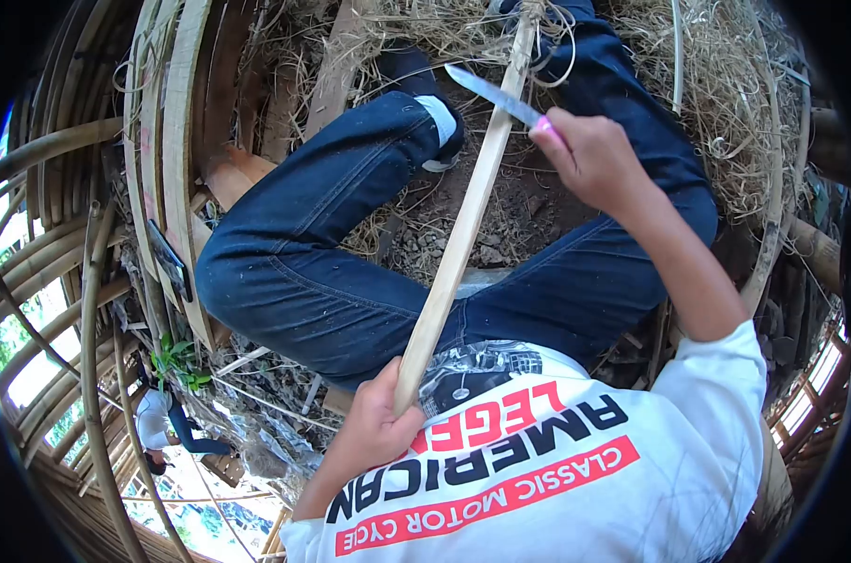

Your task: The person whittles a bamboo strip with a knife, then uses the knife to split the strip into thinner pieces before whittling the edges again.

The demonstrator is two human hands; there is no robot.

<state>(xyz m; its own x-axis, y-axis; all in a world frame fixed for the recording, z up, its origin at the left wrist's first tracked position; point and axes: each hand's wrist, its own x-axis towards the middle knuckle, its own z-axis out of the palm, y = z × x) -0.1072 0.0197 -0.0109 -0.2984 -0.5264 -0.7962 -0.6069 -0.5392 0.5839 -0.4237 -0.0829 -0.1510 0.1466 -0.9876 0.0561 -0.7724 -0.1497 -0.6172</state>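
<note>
A long pale wooden strip (464, 230) runs from my lap up between my legs, its far end resting among curled shavings near my foot. My left hand (382, 419) is closed round the near end of the strip, close against my shirt. In my right hand (592, 159) is a knife (497, 97) with a pink handle, the fingers wrapped round it. The blade points up and left and overlaps the upper part of the strip in this view.
Heaped wood shavings (726, 122) cover the ground at the upper right. Several planks (189, 141) stand at the left, with a phone (169, 260) on them. Bamboo poles (95, 375) form a wall. Another person (167, 419) sits at the lower left.
</note>
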